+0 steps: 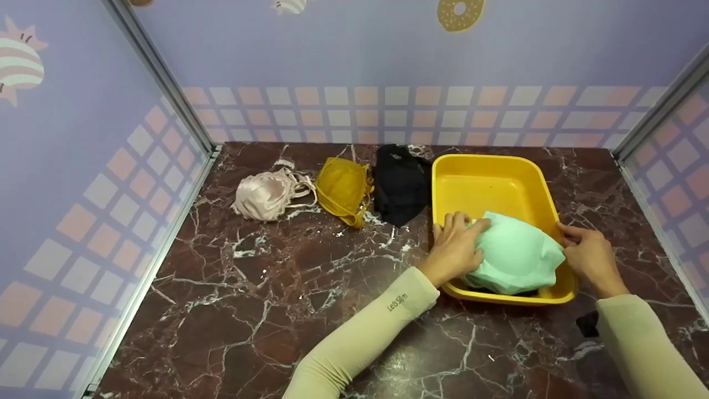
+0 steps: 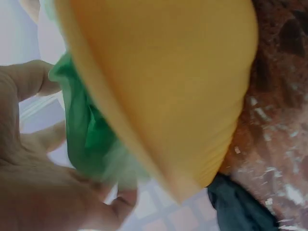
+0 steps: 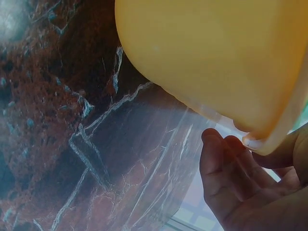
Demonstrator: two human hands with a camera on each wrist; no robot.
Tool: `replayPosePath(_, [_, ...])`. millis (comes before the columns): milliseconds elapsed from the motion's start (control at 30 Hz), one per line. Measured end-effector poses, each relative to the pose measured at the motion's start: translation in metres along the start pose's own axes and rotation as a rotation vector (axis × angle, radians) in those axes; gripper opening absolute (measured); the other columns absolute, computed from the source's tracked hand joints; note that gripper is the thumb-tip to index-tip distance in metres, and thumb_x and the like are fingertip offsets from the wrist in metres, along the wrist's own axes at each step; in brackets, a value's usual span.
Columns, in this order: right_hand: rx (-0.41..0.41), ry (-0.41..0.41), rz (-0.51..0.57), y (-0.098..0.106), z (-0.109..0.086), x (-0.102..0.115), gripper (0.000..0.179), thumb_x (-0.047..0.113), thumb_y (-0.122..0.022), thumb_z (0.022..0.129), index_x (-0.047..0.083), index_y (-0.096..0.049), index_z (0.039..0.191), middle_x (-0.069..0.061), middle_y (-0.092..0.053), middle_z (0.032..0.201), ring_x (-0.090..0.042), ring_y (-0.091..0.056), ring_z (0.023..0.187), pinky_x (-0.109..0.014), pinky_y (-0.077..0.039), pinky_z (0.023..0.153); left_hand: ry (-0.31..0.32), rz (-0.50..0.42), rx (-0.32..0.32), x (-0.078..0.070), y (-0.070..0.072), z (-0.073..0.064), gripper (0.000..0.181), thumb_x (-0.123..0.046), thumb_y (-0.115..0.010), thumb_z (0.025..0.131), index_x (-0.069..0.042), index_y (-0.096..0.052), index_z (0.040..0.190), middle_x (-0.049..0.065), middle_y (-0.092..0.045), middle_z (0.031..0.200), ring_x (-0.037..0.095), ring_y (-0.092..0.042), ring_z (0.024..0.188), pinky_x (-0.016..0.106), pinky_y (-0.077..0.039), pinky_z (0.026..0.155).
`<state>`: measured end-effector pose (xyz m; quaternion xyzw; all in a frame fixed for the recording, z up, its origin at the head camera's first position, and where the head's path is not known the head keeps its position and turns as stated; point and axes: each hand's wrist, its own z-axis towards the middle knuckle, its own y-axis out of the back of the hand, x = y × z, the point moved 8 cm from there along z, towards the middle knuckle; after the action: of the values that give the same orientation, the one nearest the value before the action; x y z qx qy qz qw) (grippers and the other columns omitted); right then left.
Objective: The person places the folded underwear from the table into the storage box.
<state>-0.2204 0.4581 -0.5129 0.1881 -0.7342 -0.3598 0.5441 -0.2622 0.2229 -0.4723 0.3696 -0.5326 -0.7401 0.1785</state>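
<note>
Your left hand (image 1: 455, 244) is loosely spread, fingertips touching the mint-green moulded fabric bra (image 1: 518, 255), sitting in the near half of the yellow rectangular plastic basin (image 1: 498, 194). Your right hand (image 1: 592, 257) curls its fingers about the basin's right rim. Dark-red veined tabletop (image 1: 238, 332) stretches left. Farther: black fabric bra (image 1: 403, 185) just beside basin's left edge; lilac wall (image 1: 354, 50) behind.
</note>
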Motion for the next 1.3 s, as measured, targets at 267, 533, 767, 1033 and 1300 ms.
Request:
replayPosePath(267, [-0.019,0.013,0.006,-0.001,-0.001,0.001,0.046,0.009,-0.049,0.095,0.006,-0.043,0.140,-0.025,-0.050,0.131,-0.037,-0.054,0.109,-0.038,-0.049,0.077,-0.335,0.088,0.104,-0.029,-0.006,-0.005,0.039,-0.008,-0.052,0.091,-0.036,-0.068,0.114,-0.012,-0.046,0.135,0.014,-0.034,0.124,0.027,-0.029,0.083])
replayPosePath(533, [-0.024,0.012,0.015,0.000,-0.001,0.003,0.045,0.015,-0.050,0.097,0.008,-0.042,0.140,-0.025,-0.049,0.132,-0.038,-0.051,0.112,-0.049,-0.044,0.087,-0.232,0.132,0.168,-0.019,-0.014,-0.009,0.036,-0.015,-0.049,0.093,-0.038,-0.067,0.115,-0.015,-0.049,0.132,0.013,-0.041,0.112,0.032,-0.031,0.082])
replayPosePath(767, [-0.017,0.027,-0.015,0.001,-0.003,0.003,0.048,0.001,-0.045,0.092,0.007,-0.043,0.140,-0.023,-0.050,0.132,-0.032,-0.052,0.104,-0.027,-0.040,0.069,-0.277,0.019,0.086,-0.016,-0.005,-0.012,0.035,-0.014,-0.049,0.094,-0.034,-0.068,0.115,-0.011,-0.049,0.132,0.013,-0.039,0.117,0.029,-0.029,0.082])
replayPosePath(1033, [0.002,-0.003,-0.004,-0.001,-0.004,0.001,0.054,-0.003,-0.043,0.089,0.007,-0.039,0.142,-0.026,-0.044,0.137,-0.034,-0.049,0.109,-0.027,-0.042,0.070,-0.314,-0.075,-0.080,0.009,0.022,-0.022,0.033,-0.011,-0.051,0.092,-0.025,-0.067,0.117,-0.004,-0.053,0.130,0.011,-0.042,0.116,0.027,-0.030,0.088])
replayPosePath(1300, [0.009,-0.005,-0.003,-0.002,-0.003,0.001,0.048,0.002,-0.043,0.094,0.005,-0.037,0.142,-0.029,-0.042,0.137,-0.043,-0.045,0.117,-0.053,-0.041,0.089,-0.159,-0.087,-0.173,0.084,0.045,-0.042,0.032,-0.010,-0.058,0.088,-0.020,-0.065,0.117,0.001,-0.054,0.127,0.015,-0.043,0.116,0.031,-0.032,0.092])
